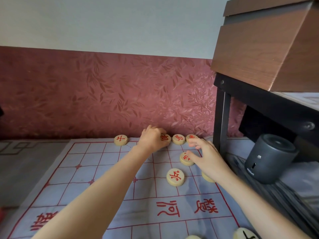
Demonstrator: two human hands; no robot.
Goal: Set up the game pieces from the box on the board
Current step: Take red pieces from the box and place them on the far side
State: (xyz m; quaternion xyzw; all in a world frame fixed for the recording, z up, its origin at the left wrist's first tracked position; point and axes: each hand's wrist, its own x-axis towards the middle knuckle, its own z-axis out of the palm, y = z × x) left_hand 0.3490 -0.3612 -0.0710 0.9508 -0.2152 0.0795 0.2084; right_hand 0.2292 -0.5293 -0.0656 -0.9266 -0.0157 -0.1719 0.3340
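Pieces with red characters sit on the cloth board [103, 169], which lies spread flat with its far edge against the patterned red wall [103, 94]. Your left hand [152, 138] reaches to the far row, fingers curled over the gripped piece [166, 138], which shows at the hand's right side. Just beside it stands the neighbour piece [178, 139], then the corner piece [191, 137]. Your right hand [208, 157] is spread with fingers relaxed, holding nothing: its fingertips touch the corner piece and its thumb rests on the thumb piece [185, 159] one row nearer. The lone piece [121, 139] stands further left on the far row, well apart from the others. The free piece [175, 177] lies nearer you, untouched, and the hidden piece [208, 178] shows only partly under your right wrist. A dark cylinder [269, 157] stands off the board to the right.
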